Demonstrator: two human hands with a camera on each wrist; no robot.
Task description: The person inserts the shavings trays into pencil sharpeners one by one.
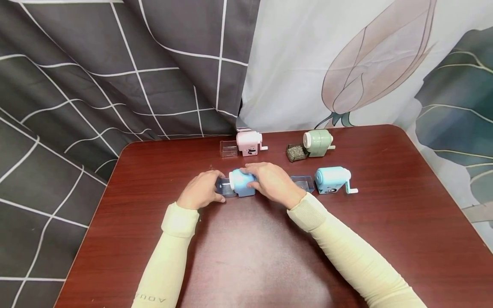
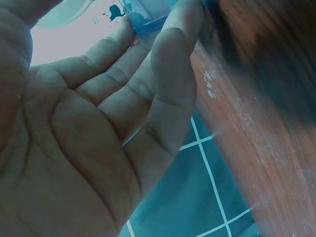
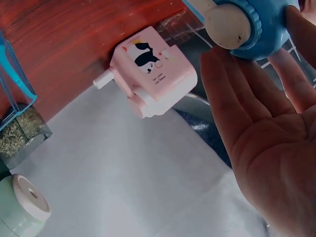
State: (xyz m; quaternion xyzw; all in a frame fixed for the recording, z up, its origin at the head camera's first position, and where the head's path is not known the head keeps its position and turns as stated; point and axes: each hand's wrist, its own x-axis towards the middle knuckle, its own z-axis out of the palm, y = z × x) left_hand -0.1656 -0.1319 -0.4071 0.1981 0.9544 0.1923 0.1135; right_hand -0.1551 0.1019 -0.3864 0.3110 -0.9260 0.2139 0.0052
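Note:
A blue crank pencil sharpener (image 1: 243, 183) stands in the middle of the table, its clear shavings drawer (image 1: 225, 187) sticking out to the left. My right hand (image 1: 274, 182) grips the sharpener's body from above and the right, thumb on the near side. At the drawer's left end, my left hand (image 1: 203, 189) holds it between thumb and fingers. The left wrist view has the drawer's corner (image 2: 148, 19) at the fingertips. In the right wrist view, fingers and thumb lie about the blue body (image 3: 271, 29), whose round white end cap (image 3: 227, 25) faces the camera.
Behind stands a pink sharpener (image 1: 249, 143) with its clear drawer (image 1: 229, 149) out. A green sharpener (image 1: 319, 143) is at the back right, its drawer (image 1: 296, 152) full of shavings. Right of my right hand is a light-blue sharpener (image 1: 332, 179) with its drawer (image 1: 303, 183) out. Curtains (image 1: 292, 64) hang behind the table.

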